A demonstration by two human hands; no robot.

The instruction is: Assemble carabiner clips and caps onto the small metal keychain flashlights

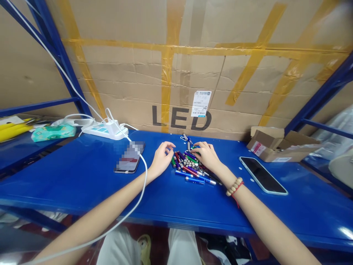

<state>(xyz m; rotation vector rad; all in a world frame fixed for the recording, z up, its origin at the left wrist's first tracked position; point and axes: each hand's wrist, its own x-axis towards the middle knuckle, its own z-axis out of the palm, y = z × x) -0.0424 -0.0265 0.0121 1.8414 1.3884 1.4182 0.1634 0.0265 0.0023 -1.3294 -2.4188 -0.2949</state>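
A pile of small shiny metal tubes (pixel 190 170), in blue, red, green and purple, lies on the blue metal shelf top (pixel 91 187); they look like keychain flashlights. Small silver pieces are mixed among them. At the pile's left edge is my left hand (pixel 162 158), its fingers curved with a gap to the thumb and nothing visible between them. My right hand (pixel 207 157) reaches over the pile's right side, fingertips bent together at the tubes. What those fingertips grip, if anything, is too small to make out. Behind them lies a small carabiner clip (pixel 183 138).
A phone (pixel 129 158) with a charging cable lies left, near a white power strip (pixel 106 129). Another phone (pixel 263 176) and an open cardboard box (pixel 281 144) sit right. A large taped carton (pixel 132 81) stands behind. The white cable (pixel 143 195) crosses over my left forearm.
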